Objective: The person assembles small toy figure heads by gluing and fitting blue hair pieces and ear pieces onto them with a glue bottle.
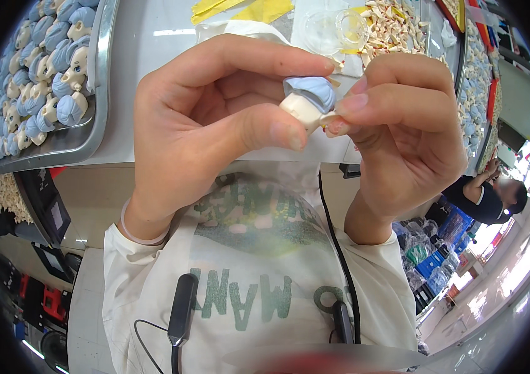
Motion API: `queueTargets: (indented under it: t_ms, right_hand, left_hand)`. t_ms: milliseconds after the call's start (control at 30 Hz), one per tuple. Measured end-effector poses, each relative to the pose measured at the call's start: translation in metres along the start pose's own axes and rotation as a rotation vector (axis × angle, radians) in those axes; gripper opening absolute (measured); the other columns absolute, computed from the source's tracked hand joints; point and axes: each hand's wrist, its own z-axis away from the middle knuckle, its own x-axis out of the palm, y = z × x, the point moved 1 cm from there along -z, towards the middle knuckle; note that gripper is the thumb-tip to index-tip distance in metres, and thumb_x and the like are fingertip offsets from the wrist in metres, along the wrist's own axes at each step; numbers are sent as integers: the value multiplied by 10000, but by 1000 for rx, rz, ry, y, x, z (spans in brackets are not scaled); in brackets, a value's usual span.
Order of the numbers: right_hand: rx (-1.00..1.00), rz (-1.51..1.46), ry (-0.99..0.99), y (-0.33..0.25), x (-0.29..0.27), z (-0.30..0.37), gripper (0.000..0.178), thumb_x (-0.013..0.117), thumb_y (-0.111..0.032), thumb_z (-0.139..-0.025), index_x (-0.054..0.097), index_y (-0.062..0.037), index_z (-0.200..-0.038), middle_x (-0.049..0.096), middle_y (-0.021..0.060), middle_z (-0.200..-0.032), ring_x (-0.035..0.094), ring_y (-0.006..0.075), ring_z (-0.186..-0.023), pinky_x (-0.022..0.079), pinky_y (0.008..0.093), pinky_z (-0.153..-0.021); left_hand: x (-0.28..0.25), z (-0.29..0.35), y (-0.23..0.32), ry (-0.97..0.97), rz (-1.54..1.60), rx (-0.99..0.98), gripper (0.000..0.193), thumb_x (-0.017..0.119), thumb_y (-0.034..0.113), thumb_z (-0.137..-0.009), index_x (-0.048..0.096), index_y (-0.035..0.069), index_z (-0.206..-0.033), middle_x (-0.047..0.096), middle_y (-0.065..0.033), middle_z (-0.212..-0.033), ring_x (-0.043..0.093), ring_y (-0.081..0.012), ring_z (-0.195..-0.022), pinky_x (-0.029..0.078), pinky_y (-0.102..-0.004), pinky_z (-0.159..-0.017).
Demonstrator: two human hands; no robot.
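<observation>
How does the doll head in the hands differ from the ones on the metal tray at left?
The held doll head is single, pinched between the left hand and right hand; the tray heads lie untouched, crowded on the metal tray. Both have blue hair and cream faces.

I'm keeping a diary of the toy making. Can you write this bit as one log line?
left hand: holds small doll head | right hand: pinches its pale part | metal tray: more doll heads, left
</observation>
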Motion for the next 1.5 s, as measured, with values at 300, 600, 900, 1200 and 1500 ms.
queueTargets:
  t_ms: [300, 600, 900, 1200, 1500]
  right_hand:
    - [113, -158, -7, 2, -4, 4, 442, 760, -115, -566, 524, 25, -913, 504, 113, -849, 491, 176, -791, 399, 263, -704]
    - [-6, 255, 0, -4, -1, 1, 306, 689, -17, -489, 645, -46, -790, 514, 103, -887, 514, 146, -681, 410, 217, -548]
    - [-94, 360, 180, 12, 8, 29, 253, 666, -49, -571, 605, -47, -816, 570, 74, -809, 547, 190, -698, 434, 273, -557]
    - [-29, 134, 22, -2, -8, 32, 246, 644, -23, -597, 592, -35, -838, 575, 71, -821, 562, 222, -709, 457, 304, -587]
    - [570, 962, 243, 44, -200, 79, 170, 510, -6, -726, 590, -49, -871, 571, 79, -904, 562, 199, -697, 461, 250, -631]
  left_hand:
    - [7, -2, -3, 38, -84, 367, 664, 728, 183, -638, 374, -20, -1162, 539, -156, -969, 544, -204, -918, 461, -266, -754]
    - [27, 0, 6, 153, 35, 113, 838, 698, 206, -680, 171, -7, -1295, 546, -207, -1017, 549, -231, -941, 451, -290, -797]
    - [31, 0, 1, 104, -300, 67, 473, 551, -39, -751, 357, -34, -1182, 506, -170, -1029, 538, -210, -925, 456, -277, -789]
    - [26, -1, 1, 45, -205, 83, 465, 600, 32, -732, 371, -51, -1129, 433, -175, -1088, 574, -199, -777, 491, -248, -647]
    - [25, 2, 1, -67, -233, 38, 302, 568, 52, -755, 459, -54, -1016, 489, -162, -983, 562, -175, -718, 468, -225, -571]
